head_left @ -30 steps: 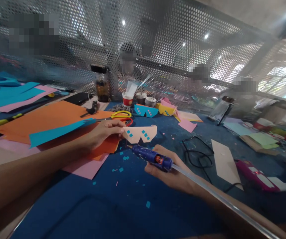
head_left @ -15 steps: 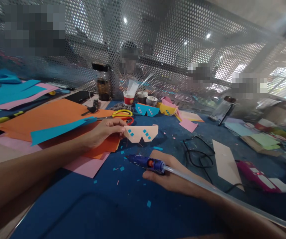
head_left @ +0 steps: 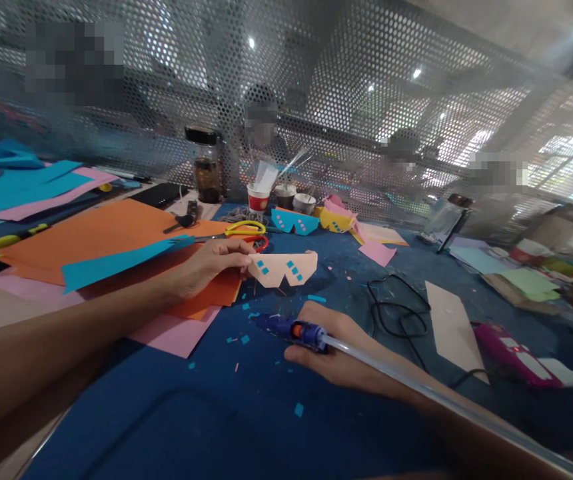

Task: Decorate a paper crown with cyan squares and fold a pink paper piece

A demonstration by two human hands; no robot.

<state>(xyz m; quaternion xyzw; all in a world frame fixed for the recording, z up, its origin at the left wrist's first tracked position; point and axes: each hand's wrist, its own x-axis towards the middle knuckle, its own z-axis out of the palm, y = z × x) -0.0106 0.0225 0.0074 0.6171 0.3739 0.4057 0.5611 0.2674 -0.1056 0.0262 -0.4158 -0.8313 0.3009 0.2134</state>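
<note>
The left hand [head_left: 209, 267] pinched one end of the peach paper glasses [head_left: 277, 267] between thumb and forefinger, its fingers curled behind; the glasses were held up above the table, small blue squares facing the camera. The right hand [head_left: 349, 333] was wrapped around the blue glue gun [head_left: 271, 325], below the glasses and apart from them, a clear glue stick [head_left: 359, 358] trailing from its rear. Whether a finger pressed the trigger could not be told.

Over the last second the nozzle had dropped from just under the glasses' lower edge, while the left hand's pinch hardly shifted. That probably meant no glue was being laid on the glasses at this instant. A blue paper strip [head_left: 316, 298] showed just below and right of them. Blue glasses [head_left: 291, 219] and yellow glasses [head_left: 326, 217] stood beyond them; orange sheets [head_left: 106, 233] lay to their left.
</note>
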